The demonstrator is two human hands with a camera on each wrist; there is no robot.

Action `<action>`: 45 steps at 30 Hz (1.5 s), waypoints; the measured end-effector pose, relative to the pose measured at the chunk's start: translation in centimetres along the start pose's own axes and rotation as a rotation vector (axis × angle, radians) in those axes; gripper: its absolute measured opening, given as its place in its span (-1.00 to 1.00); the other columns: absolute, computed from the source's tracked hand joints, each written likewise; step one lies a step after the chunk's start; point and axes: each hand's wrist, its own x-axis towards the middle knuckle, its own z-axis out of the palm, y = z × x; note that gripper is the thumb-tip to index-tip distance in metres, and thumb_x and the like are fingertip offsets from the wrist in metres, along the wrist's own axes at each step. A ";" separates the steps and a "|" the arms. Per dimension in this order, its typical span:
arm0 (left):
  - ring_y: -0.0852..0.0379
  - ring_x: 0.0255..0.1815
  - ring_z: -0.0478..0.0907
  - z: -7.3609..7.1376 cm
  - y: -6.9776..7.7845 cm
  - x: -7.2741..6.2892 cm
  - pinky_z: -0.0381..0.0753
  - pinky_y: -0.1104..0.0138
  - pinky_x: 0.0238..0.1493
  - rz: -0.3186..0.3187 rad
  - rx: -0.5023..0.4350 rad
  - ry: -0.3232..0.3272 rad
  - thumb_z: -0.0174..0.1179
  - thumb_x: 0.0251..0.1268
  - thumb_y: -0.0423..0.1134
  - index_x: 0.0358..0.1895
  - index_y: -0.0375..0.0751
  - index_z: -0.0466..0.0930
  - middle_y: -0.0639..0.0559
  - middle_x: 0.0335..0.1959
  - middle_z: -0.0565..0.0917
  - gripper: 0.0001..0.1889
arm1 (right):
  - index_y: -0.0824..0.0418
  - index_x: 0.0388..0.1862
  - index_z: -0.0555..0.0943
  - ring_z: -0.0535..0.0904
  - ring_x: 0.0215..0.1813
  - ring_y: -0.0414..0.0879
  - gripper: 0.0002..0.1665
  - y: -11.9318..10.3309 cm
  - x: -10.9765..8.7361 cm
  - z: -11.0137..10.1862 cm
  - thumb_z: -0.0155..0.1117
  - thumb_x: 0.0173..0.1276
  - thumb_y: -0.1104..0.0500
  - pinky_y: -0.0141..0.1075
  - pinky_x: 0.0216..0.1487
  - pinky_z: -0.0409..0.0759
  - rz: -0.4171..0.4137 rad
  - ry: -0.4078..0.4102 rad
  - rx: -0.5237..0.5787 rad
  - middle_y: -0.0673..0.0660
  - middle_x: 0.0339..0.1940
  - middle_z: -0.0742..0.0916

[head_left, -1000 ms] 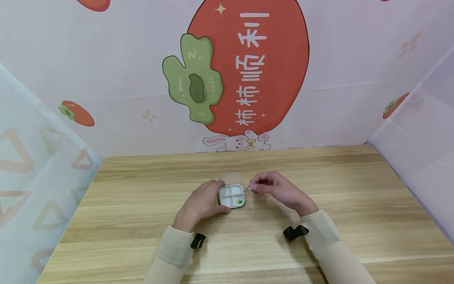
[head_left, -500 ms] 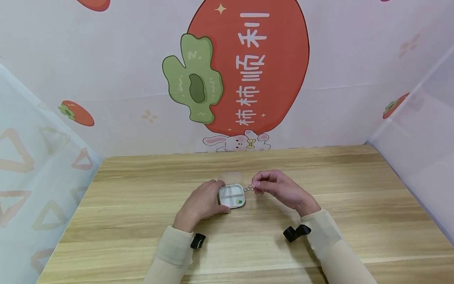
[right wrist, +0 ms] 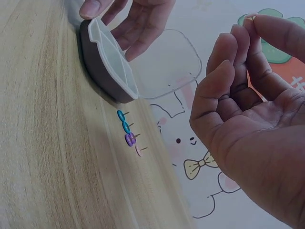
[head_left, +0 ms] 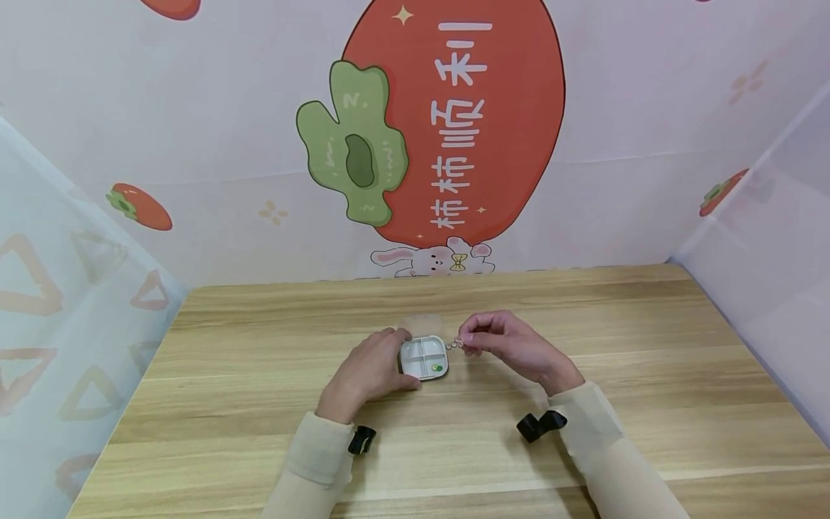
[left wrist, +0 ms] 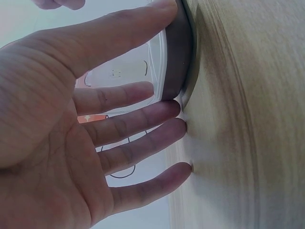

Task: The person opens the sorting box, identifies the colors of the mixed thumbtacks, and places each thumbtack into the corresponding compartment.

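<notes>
My left hand (head_left: 372,367) holds a small pill box (head_left: 424,358) at its left side, thumb at the near edge and fingers at the far one. The box has a white four-compartment inside, a dark outer shell (left wrist: 178,57) and a raised clear lid (right wrist: 183,62). A green design marks its front right compartment. Above the table, right of the box, my right hand (head_left: 509,346) pinches a tiny pinkish stud (right wrist: 250,18) between thumb and index fingertip. Beside the box lie several flat-headed studs in a row, blue, purple (right wrist: 130,139) and pink (right wrist: 139,150), their thin pins pointing up.
Both hands work over a wood-grain table (head_left: 447,447). A printed cloth (head_left: 246,130) with a large red persimmon and a rabbit hangs along the table's back edge. More pale cloth (head_left: 778,288) flanks the sides. A black wrist camera (head_left: 541,425) sits at my right sleeve.
My right hand has shifted slightly right, away from the box, and more of the row of studs shows beside its fingertips. The left hand and the box have stayed in place.
</notes>
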 end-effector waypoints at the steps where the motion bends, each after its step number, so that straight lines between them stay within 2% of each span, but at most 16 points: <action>1: 0.01 -0.08 0.55 0.0 0.0 0.0 0.55 0.07 0.09 0.001 -0.001 -0.001 0.64 -0.06 -0.09 0.22 -0.33 0.54 -0.14 0.04 0.64 -0.25 | 0.46 -0.11 0.62 0.56 -0.21 -0.08 -0.81 0.0 0.0 0.0 0.19 0.52 0.30 -0.22 -0.01 0.58 0.005 0.005 -0.010 0.11 -0.27 0.68; 4: 0.01 -0.08 0.55 0.0 0.0 0.0 0.55 0.07 0.09 0.000 -0.004 -0.003 0.64 -0.05 -0.09 0.22 -0.32 0.54 -0.14 0.06 0.64 -0.25 | 0.45 -0.10 0.64 0.57 -0.19 -0.07 -0.80 0.1 0.1 0.2 0.20 0.52 0.28 -0.18 0.01 0.59 0.015 0.023 -0.053 0.15 -0.25 0.68; 8: 0.02 -0.09 0.54 0.0 0.0 0.0 0.55 0.08 0.08 -0.008 -0.010 -0.006 0.64 -0.04 -0.10 0.23 -0.32 0.54 -0.13 0.07 0.64 -0.25 | 0.56 -0.04 0.59 0.59 -0.17 -0.02 -0.68 0.1 0.3 0.7 0.23 0.51 0.25 -0.08 0.03 0.60 0.025 0.056 -0.127 0.25 -0.19 0.68; 11: 0.03 -0.11 0.53 0.0 0.0 0.0 0.56 0.09 0.05 -0.010 -0.012 -0.007 0.64 -0.04 -0.10 0.23 -0.32 0.53 -0.12 0.06 0.64 -0.26 | 0.52 -0.04 0.63 0.58 -0.15 0.01 -0.70 0.4 0.5 1.0 0.28 0.49 0.24 -0.05 0.02 0.60 0.031 0.088 -0.193 0.25 -0.16 0.69; 18: 0.03 -0.12 0.52 0.0 0.1 0.0 0.55 0.10 0.05 -0.018 -0.021 -0.013 0.63 -0.02 -0.08 0.24 -0.30 0.53 -0.11 0.05 0.63 -0.26 | 0.32 -0.16 0.73 0.55 -0.22 -0.01 -0.88 1.3 1.2 2.0 0.32 0.44 0.28 -0.31 -0.19 0.56 -0.024 0.192 -0.414 0.09 -0.25 0.73; 24: 0.02 -0.07 0.54 -0.1 0.0 0.0 0.55 0.08 0.09 -0.018 -0.014 -0.013 0.62 -0.02 -0.05 0.24 -0.30 0.53 -0.12 0.08 0.63 -0.24 | 0.17 -0.26 0.75 0.53 -0.30 -0.06 -0.93 1.8 1.5 2.5 0.36 0.38 0.31 -0.34 -0.28 0.52 -0.065 0.286 -0.576 0.02 -0.35 0.72; 31: 0.01 -0.05 0.55 0.0 0.0 -0.1 0.54 0.07 0.10 -0.015 -0.004 -0.009 0.61 0.00 -0.04 0.23 -0.30 0.53 -0.13 0.08 0.63 -0.26 | 0.17 -0.27 0.75 0.54 -0.31 -0.10 -0.92 2.4 1.7 2.8 0.38 0.36 0.33 -0.33 -0.30 0.53 -0.071 0.301 -0.623 -0.02 -0.38 0.69; 38: 0.02 -0.06 0.54 0.0 -0.1 0.0 0.54 0.10 0.08 -0.012 0.000 -0.008 0.61 0.00 -0.06 0.23 -0.30 0.54 -0.12 0.06 0.64 -0.28 | 0.20 -0.26 0.75 0.54 -0.31 -0.12 -0.96 2.7 1.7 2.9 0.40 0.38 0.25 -0.32 -0.30 0.53 -0.067 0.305 -0.649 -0.03 -0.38 0.67; 45: 0.07 -0.18 0.52 -0.1 0.0 0.1 0.55 0.13 -0.02 0.001 -0.012 -0.012 0.64 -0.04 -0.11 0.14 -0.33 0.57 -0.07 -0.07 0.66 -0.32 | 0.20 -0.25 0.76 0.53 -0.32 -0.14 -0.96 2.5 1.7 3.3 0.42 0.37 0.24 -0.32 -0.30 0.54 -0.049 0.310 -0.701 -0.04 -0.38 0.65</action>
